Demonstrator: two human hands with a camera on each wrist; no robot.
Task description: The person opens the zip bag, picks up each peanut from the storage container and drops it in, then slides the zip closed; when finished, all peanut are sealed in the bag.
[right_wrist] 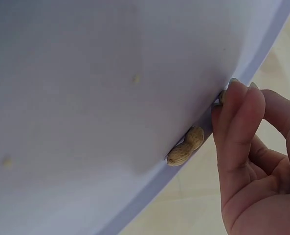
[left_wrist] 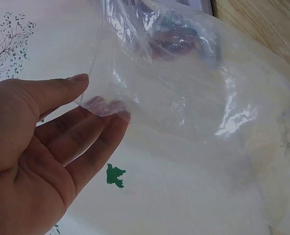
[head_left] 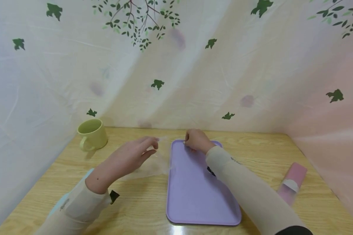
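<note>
At the far end of a purple tray [head_left: 203,195], my right hand [head_left: 197,140] has its fingertips right at the rim. In the right wrist view its thumb and fingers pinch a peanut [right_wrist: 221,97], mostly hidden by the fingertips. Another peanut [right_wrist: 186,146] lies against the tray's rim beside this hand. My left hand [head_left: 129,156], left of the tray, holds the edge of a clear plastic bag [left_wrist: 179,98] between thumb and fingers. The bag [head_left: 150,168] spreads down toward the tray's left edge, and some of the fingertips show through its film.
A yellow-green mug [head_left: 92,135] stands at the back left. On the right lies a pink item with a white band [head_left: 292,182]. Something light blue [head_left: 58,202] shows partly behind the left forearm. A leaf-patterned curtain [head_left: 188,81] hangs behind the wooden table [head_left: 141,209]. Small crumbs [right_wrist: 136,78] dot the tray.
</note>
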